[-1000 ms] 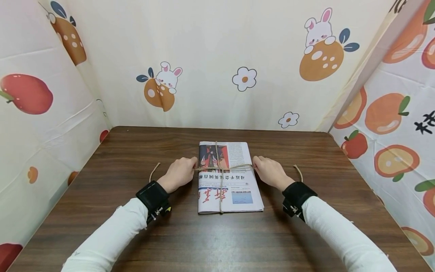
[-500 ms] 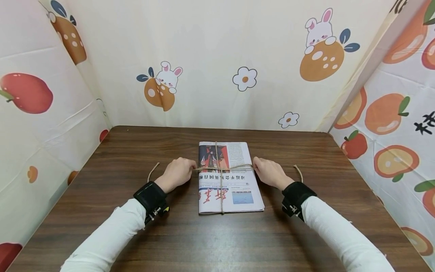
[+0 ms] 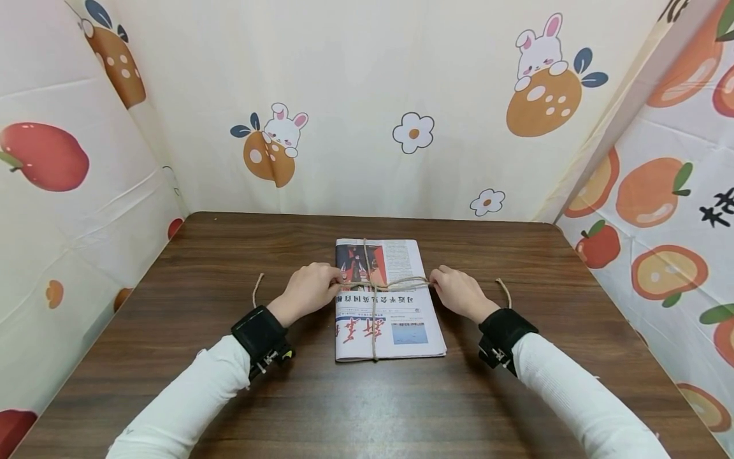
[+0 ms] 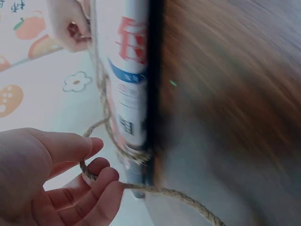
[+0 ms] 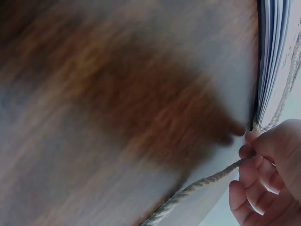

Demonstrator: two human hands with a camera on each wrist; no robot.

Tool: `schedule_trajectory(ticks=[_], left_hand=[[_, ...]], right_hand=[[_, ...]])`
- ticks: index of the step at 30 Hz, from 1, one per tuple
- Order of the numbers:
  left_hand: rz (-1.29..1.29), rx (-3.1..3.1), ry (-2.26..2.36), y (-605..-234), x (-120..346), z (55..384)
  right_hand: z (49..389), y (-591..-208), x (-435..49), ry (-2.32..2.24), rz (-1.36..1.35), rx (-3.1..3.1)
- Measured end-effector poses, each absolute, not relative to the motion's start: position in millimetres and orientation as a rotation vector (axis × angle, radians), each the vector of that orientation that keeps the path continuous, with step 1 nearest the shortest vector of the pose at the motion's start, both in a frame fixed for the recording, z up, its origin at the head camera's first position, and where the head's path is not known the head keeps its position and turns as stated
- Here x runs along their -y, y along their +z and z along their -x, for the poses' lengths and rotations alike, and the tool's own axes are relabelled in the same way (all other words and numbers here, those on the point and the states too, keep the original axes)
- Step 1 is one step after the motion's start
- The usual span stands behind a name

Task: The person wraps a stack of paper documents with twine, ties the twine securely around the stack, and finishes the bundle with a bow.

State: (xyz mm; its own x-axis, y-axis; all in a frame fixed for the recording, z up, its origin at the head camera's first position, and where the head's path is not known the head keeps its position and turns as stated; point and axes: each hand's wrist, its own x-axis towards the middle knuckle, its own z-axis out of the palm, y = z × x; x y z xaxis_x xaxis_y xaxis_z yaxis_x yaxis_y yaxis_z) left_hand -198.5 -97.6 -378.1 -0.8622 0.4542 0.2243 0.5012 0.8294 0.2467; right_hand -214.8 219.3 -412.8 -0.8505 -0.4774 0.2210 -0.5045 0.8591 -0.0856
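Note:
A folded stack of newspapers (image 3: 410, 319) lies on the table, with twine (image 3: 374, 331) crossed over its top both lengthwise and sideways. At its left edge my left hand (image 3: 309, 290) holds one end of the twine. The left wrist view shows that strand (image 4: 176, 193) bent loosely between thumb and curled fingers (image 4: 108, 188). By the right edge, my right hand (image 3: 461, 293) pinches the other end between thumb and fingertips. In the right wrist view this twine end (image 5: 197, 183) trails away from the hand, beside the layered paper edges (image 5: 270, 52).
The brown wooden table (image 3: 367, 408) ends at a printed curtain (image 3: 355, 172) behind. More fruit-patterned cloth (image 3: 659, 255) hangs along the right side, and another sheet (image 3: 74, 242) along the left. Loose twine tips stick up beyond both wrists.
My left hand has shifted right, its fingertips now over the newspapers' left edge. My right hand has moved slightly to the right. The sideways twine now shows separated strands. The stack has barely moved.

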Motion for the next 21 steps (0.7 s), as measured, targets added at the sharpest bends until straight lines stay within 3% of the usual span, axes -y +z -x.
schedule_trajectory(ticks=[21], left_hand=[[0.87, 2.839, -0.7, -365, 61, 194]], right_hand=[[220, -410, -225, 0.132, -0.671, 2.738]])
